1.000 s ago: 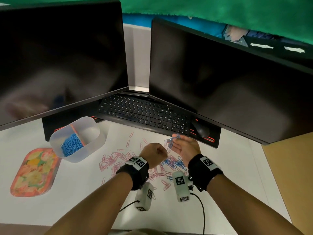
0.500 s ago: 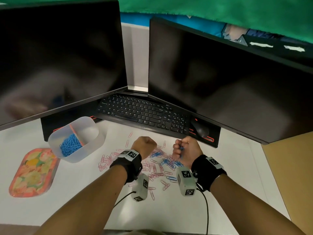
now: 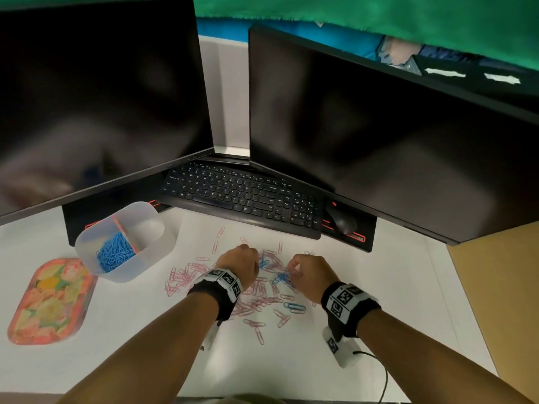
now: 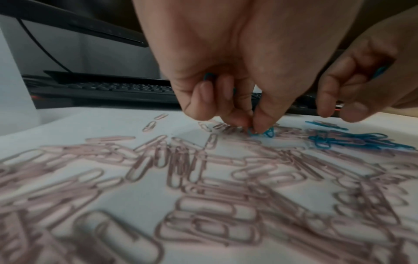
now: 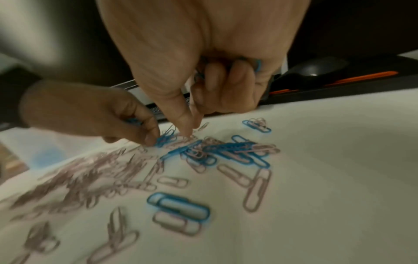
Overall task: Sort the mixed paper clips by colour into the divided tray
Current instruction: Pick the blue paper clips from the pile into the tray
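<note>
Pink paper clips (image 3: 186,278) and blue paper clips (image 3: 294,307) lie mixed on the white desk. The clear divided tray (image 3: 151,252) stands at the left, with a heap of blue clips (image 3: 115,253) in its left compartment. My left hand (image 4: 251,125) pinches a blue clip (image 4: 269,133) on the pile between thumb and finger, and more blue shows in its curled fingers. My right hand (image 5: 190,128) keeps blue clips (image 5: 257,64) in its curled fingers, its thumb and forefinger tips down among the clips. In the head view both hands (image 3: 256,262) (image 3: 291,268) sit close together over the pile.
A black keyboard (image 3: 242,196) and mouse (image 3: 344,223) lie just beyond the pile, under two dark monitors (image 3: 379,141). A colourful oval tray (image 3: 49,301) lies at the far left. The desk's right edge (image 3: 466,301) meets a brown surface.
My right hand closed its fingers over the blue clips it showed in its palm. Both hands then came down onto the pile, and the left now pinches a blue clip.
</note>
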Action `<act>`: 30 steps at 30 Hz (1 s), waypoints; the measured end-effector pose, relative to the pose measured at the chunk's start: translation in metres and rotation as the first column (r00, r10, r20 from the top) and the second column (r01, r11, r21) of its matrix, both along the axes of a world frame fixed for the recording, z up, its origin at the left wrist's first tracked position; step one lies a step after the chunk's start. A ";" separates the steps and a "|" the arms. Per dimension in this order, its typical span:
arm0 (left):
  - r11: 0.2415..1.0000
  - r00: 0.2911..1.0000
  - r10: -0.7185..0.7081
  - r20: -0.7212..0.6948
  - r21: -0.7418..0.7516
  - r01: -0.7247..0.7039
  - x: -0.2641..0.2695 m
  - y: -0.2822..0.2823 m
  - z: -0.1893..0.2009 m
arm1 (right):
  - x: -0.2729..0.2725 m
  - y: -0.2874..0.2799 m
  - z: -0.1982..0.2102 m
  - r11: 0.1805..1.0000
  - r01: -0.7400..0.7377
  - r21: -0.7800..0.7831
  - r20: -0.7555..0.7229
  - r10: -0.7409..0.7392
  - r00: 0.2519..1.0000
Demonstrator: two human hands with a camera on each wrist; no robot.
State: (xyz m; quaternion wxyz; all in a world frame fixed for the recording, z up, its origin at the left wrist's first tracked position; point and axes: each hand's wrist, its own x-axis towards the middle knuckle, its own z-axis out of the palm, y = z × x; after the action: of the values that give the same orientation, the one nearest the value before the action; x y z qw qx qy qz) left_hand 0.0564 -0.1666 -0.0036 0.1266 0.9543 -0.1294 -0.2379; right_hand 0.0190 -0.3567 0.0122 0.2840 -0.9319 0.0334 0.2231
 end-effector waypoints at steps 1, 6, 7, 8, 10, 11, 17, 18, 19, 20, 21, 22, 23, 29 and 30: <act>1.000 1.000 0.012 -0.003 -0.007 -0.012 0.000 0.002 0.000 | -0.001 0.004 0.001 0.999 -0.047 -0.008 0.002 0.048 0.999; 0.988 0.994 0.104 -0.012 -0.113 -0.105 0.000 0.010 0.001 | 0.002 0.014 0.002 0.949 -0.299 -0.096 0.004 0.301 0.954; 0.984 0.993 0.116 -0.012 -0.132 -0.117 -0.001 0.012 0.002 | 0.003 0.016 0.003 0.929 -0.348 -0.129 -0.011 0.350 0.937; 0.981 0.992 0.124 -0.008 -0.149 -0.124 -0.001 0.014 0.002 | 0.004 0.017 0.002 0.909 -0.386 -0.155 -0.012 0.389 0.921; 0.973 0.991 0.135 0.011 -0.190 -0.131 -0.003 0.018 0.003 | 0.006 0.017 0.001 0.889 -0.424 -0.176 -0.017 0.428 0.904; 0.968 0.990 0.140 0.025 -0.213 -0.132 -0.004 0.020 0.004 | 0.008 0.017 0.000 0.883 -0.433 -0.179 -0.023 0.436 0.900; 0.923 0.975 0.208 0.073 -0.346 -0.171 -0.014 0.043 0.013 | 0.015 0.014 0.002 0.937 -0.340 -0.080 0.021 0.342 0.939; 0.912 0.971 0.231 0.065 -0.363 -0.192 -0.016 0.049 0.016 | 0.016 0.013 0.001 0.966 -0.258 -0.020 0.015 0.258 0.966; 0.900 0.965 0.254 0.059 -0.379 -0.214 -0.018 0.055 0.020 | 0.019 0.014 0.003 0.984 -0.175 0.043 -0.003 0.176 0.984; 0.889 0.959 0.278 0.054 -0.393 -0.236 -0.020 0.062 0.025 | 0.022 0.015 0.002 0.988 -0.105 0.112 -0.025 0.108 0.994; 0.877 0.953 0.300 0.053 -0.407 -0.254 -0.022 0.070 0.030 | 0.026 0.018 0.004 0.984 -0.046 0.171 -0.054 0.056 0.997; 0.866 0.945 0.322 0.049 -0.419 -0.274 -0.024 0.078 0.036 | 0.030 0.025 0.008 0.972 0.004 0.233 -0.088 0.017 0.996; 0.850 0.935 0.351 0.044 -0.435 -0.298 -0.027 0.088 0.042 | 0.033 0.035 0.015 0.959 0.038 0.281 -0.128 -0.002 0.992; 0.739 0.802 0.596 -0.030 -0.369 -0.563 -0.041 0.167 0.070 | 0.059 0.160 0.062 0.888 0.033 0.458 -0.288 0.112 0.951; 0.741 0.787 0.616 -0.037 -0.312 -0.594 -0.041 0.180 0.073 | 0.063 0.186 0.066 0.885 -0.002 0.465 -0.277 0.148 0.949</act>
State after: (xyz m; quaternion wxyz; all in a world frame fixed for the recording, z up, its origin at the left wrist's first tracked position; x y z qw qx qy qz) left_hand 0.0153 0.0139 0.0697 0.3392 0.9202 0.1477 -0.1277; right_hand 0.0817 -0.1711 0.0777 0.4785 -0.7931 -0.0133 0.3766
